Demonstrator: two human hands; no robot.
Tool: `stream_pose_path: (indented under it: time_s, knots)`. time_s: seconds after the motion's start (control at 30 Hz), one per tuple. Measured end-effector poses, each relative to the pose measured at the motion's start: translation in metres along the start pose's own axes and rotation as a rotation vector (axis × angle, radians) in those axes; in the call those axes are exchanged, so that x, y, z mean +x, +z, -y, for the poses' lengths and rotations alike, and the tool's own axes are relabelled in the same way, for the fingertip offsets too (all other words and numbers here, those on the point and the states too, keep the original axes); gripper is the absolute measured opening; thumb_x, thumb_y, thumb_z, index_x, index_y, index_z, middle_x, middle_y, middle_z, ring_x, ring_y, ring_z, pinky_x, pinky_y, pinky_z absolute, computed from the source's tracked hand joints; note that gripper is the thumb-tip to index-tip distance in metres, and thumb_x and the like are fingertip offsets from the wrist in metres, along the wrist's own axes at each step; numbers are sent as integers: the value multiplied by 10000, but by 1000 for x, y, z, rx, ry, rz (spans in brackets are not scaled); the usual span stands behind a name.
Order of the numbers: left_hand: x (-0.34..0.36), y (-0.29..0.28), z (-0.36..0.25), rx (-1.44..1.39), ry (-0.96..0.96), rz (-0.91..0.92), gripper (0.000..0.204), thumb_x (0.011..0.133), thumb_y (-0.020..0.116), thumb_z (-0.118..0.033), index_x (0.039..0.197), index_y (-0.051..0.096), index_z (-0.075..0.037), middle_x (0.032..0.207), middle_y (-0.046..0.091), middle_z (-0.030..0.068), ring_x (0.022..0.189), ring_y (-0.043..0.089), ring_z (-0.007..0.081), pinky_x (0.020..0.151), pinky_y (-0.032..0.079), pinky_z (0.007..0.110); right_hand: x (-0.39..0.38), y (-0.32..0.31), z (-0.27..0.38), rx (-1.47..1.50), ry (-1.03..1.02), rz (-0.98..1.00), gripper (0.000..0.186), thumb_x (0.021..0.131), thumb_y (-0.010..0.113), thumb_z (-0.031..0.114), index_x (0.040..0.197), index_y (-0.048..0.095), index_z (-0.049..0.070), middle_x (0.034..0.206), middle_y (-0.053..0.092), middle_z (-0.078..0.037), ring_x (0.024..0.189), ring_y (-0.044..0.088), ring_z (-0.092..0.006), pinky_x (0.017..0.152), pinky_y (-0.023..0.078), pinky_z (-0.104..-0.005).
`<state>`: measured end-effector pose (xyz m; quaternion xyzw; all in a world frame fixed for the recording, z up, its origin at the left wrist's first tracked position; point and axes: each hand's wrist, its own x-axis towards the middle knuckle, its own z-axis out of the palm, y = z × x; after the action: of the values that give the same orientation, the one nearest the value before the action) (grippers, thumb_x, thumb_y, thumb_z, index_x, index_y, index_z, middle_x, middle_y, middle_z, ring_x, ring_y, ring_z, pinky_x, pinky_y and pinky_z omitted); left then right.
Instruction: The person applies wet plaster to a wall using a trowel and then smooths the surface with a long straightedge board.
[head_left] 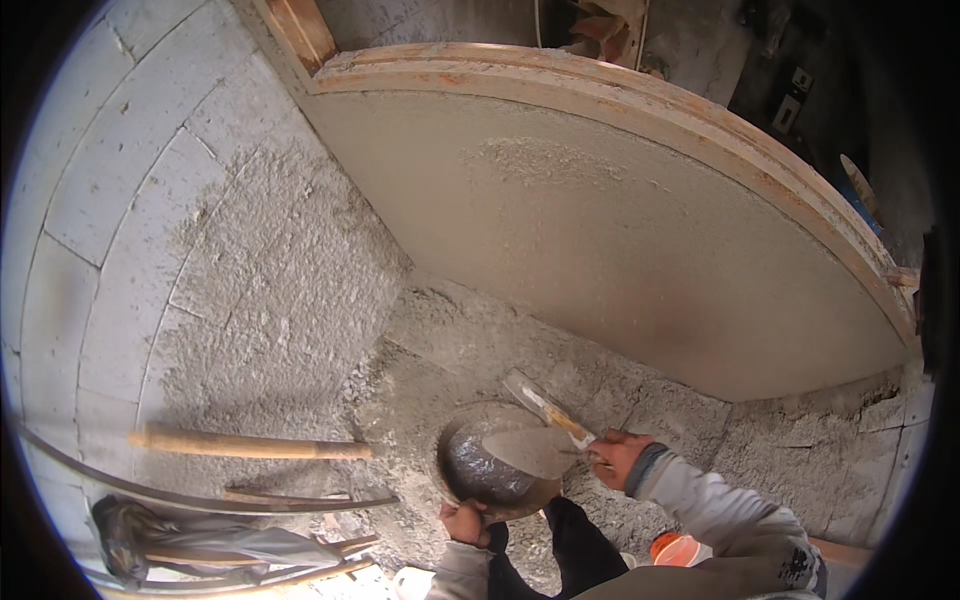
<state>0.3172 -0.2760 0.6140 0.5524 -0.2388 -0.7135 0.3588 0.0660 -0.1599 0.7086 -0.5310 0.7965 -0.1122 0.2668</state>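
Observation:
A round dark bucket (530,500) of wet grey mortar (478,462) stands at my feet, tilted a little. My left hand (463,522) is closed on its near left rim. My right hand (617,458), at the bucket's right, grips a trowel. The trowel's grey rounded blade (528,451) lies over the bucket's mouth and hides part of the mortar. A long narrow tool with a pale, worn yellowish face (548,408) slants up and left from the same hand. Whether it is part of the trowel or a separate piece I cannot tell.
Rough mortar covers part of the block wall (130,220) at left. Ahead is a smooth plastered panel (560,250) under a wooden edge (560,75). At lower left are a wooden pole (250,443) and a dark plastic sheet (220,545). An orange-red container (678,548) stands near my right arm.

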Motion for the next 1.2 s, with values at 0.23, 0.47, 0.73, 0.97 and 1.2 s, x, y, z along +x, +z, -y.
stream_pose_path:
  time_s: [0.23, 0.47, 0.73, 0.97, 1.2]
  knots:
    - [-5, 29, 12, 25, 77, 46, 297, 659, 442, 97, 885, 557, -56, 673, 566, 24, 533, 530, 117, 456, 427, 239, 36, 115, 11, -75, 27, 270, 314, 749, 515, 254, 1019, 567, 102, 1031, 553, -156, 941, 573, -322, 816, 442, -451]
    - [21, 11, 25, -25, 117, 67, 251, 651, 445, 101, 813, 559, -53, 671, 573, 29, 502, 524, 123, 428, 412, 237, 8, 53, 11, -121, 140, 261, 366, 748, 508, 284, 1066, 530, 105, 1029, 550, -148, 949, 572, -294, 851, 421, -431]
    - [34, -13, -24, -259, 113, -90, 449, 598, 423, 133, 995, 555, -31, 885, 592, 68, 743, 586, 196, 601, 497, 280, 100, 33, 89, -68, -163, 210, 295, 762, 522, 237, 998, 503, 61, 1022, 513, -149, 875, 581, -324, 757, 444, -463]
    - [63, -70, -69, -225, 179, -261, 536, 563, 419, 150, 1047, 540, -44, 951, 578, 59, 789, 578, 200, 653, 496, 293, 208, -62, 248, 340, -737, 285, 265, 749, 647, 186, 955, 546, 54, 712, 576, -80, 598, 594, -188, 547, 459, -320]
    - [99, -129, -80, -123, 235, -364, 425, 555, 443, 117, 935, 562, -32, 821, 594, 68, 681, 562, 168, 551, 450, 264, 405, -137, 213, 1007, 24, -465, 310, 791, 614, 125, 1038, 540, -47, 736, 576, -78, 497, 497, -119, 426, 436, -249]
